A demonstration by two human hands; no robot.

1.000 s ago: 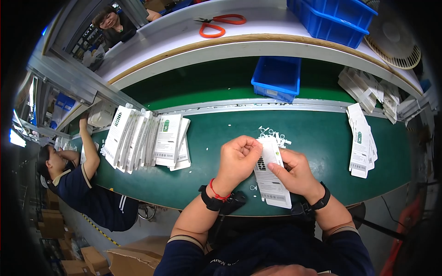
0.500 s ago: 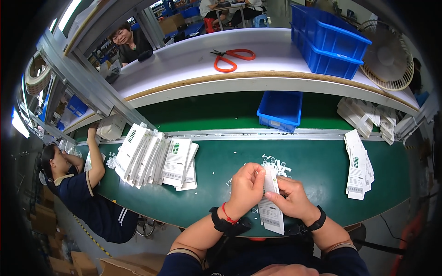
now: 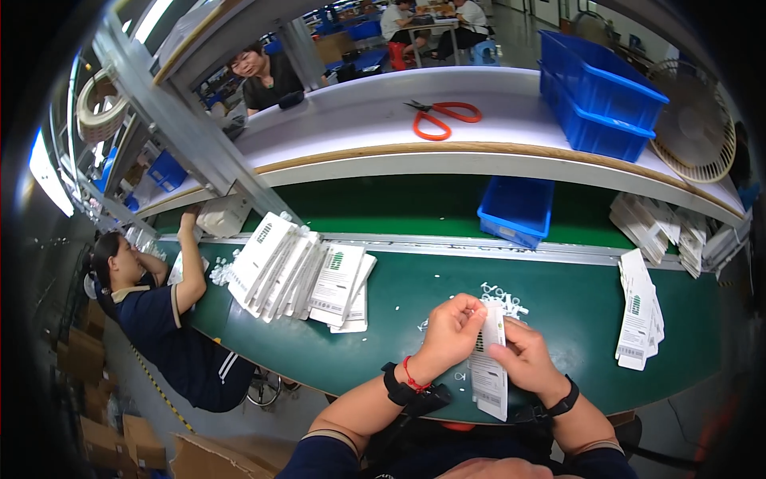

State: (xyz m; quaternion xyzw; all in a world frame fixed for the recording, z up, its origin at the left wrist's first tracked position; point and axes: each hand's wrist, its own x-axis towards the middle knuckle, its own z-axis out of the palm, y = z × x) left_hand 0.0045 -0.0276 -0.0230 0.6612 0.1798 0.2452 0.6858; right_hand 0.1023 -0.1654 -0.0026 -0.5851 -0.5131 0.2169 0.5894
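Observation:
A flat white packet (image 3: 488, 371) with dark print stands upright between both of my hands, over the near edge of the green work surface (image 3: 415, 307). My left hand (image 3: 451, 331) pinches its top left corner. My right hand (image 3: 523, 355) grips its right side, thumb on the front. Just behind the hands lies a small heap of white plastic bits (image 3: 503, 299). A dark band and a red cord sit on my left wrist, a dark band on my right.
A fanned row of white packets (image 3: 299, 271) lies to the left, a smaller stack (image 3: 638, 311) to the right. A blue bin (image 3: 517, 209) stands behind. Red scissors (image 3: 439, 118), stacked blue bins (image 3: 598, 100) and a fan (image 3: 694, 120) are on the shelf. A seated co-worker (image 3: 152, 311) reaches in at left.
My hands have risen with the packet and turned it more edge-on. My view has tilted up, showing more of the shelf and the people beyond.

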